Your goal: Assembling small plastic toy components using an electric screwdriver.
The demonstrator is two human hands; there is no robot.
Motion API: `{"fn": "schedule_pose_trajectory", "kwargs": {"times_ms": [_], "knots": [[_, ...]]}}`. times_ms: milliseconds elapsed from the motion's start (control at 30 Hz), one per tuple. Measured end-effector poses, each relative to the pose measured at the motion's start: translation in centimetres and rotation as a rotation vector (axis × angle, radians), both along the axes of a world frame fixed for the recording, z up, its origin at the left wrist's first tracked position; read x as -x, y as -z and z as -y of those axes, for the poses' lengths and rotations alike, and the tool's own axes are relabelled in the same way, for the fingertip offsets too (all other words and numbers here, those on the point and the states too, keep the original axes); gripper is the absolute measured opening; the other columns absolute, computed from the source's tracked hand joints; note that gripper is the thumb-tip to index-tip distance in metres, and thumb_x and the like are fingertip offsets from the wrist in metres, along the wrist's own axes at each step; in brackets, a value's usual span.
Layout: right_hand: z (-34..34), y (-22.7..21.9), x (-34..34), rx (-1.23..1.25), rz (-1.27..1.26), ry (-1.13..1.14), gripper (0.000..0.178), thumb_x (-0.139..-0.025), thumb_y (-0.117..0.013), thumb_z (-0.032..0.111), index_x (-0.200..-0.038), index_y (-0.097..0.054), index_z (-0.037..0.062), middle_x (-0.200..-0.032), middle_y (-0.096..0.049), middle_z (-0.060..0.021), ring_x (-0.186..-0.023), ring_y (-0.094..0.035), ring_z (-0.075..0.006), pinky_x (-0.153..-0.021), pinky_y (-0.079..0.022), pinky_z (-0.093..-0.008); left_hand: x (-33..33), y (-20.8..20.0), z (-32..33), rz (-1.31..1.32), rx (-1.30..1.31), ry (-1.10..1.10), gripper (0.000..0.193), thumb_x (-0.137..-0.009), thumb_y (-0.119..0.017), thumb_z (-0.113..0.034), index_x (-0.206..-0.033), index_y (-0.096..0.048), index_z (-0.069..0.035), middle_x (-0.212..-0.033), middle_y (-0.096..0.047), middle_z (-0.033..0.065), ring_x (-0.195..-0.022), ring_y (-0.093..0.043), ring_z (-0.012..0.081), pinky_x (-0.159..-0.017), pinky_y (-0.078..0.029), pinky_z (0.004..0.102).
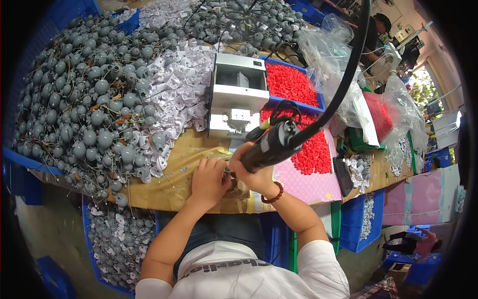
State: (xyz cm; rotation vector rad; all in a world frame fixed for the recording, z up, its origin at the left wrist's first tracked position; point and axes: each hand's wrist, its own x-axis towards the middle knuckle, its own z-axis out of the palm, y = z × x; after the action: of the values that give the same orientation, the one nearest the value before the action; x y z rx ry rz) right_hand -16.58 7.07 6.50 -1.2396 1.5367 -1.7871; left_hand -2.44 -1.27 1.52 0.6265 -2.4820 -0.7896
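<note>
My right hand [255, 178], with a dark red bead bracelet at its wrist, is wrapped round a black electric screwdriver [273, 146]. The tool leans over the table's front part, its lower end hidden by my hand. Close beside it, my left hand [209, 180] is closed, fingertips meeting the right fingers over a small metallic piece I cannot make out. Just beyond both hands stands a white and black box-shaped machine [238, 94]. Red plastic parts [313, 149] lie to the right on a pink sheet [294, 185].
Grey round parts with wires [89, 99] are heaped at the left beside white plastic pieces [174, 84]. A thick black cable [348, 74] hangs over the right side. A blue tray [294, 79] holds red parts. Blue bins [368, 219] stand under the table; other people are farther off.
</note>
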Motion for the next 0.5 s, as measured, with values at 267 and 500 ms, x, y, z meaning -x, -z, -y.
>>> {"fn": "schedule_pose_trajectory", "kwargs": {"times_ms": [267, 500], "knots": [[0.8, 1.1, 9.3, -0.134, 0.244, 0.397, 0.052, -0.094, -0.069, 0.005, -0.14, -0.047, -0.0031, -0.101, -0.067, -0.0087, -0.084, -0.066, -0.0167, -0.077, -0.055, -0.0308, 0.0, -0.9, -0.3, -0.024, 0.012, 0.003, 0.04, -0.076, -0.078, -0.012, -0.112, -0.065, -0.006, -0.113, -0.063, 0.0104, -0.112, -0.055, 0.0336, -0.094, -0.048, 0.0441], [-2.9, 3.5, 4.7, -0.175, -0.162, 0.21, 0.039, -0.091, -0.069, 0.002, -0.128, -0.059, -0.001, -0.116, -0.067, -0.0145, -0.102, -0.066, -0.0223, -0.082, -0.054, -0.0329, -0.5, -0.2, -0.9, -0.115, 0.032, 0.022, 0.039, -0.077, -0.077, -0.008, -0.114, -0.065, -0.007, -0.106, -0.068, 0.0085, -0.107, -0.059, 0.0318, -0.091, -0.05, 0.0421]]}}
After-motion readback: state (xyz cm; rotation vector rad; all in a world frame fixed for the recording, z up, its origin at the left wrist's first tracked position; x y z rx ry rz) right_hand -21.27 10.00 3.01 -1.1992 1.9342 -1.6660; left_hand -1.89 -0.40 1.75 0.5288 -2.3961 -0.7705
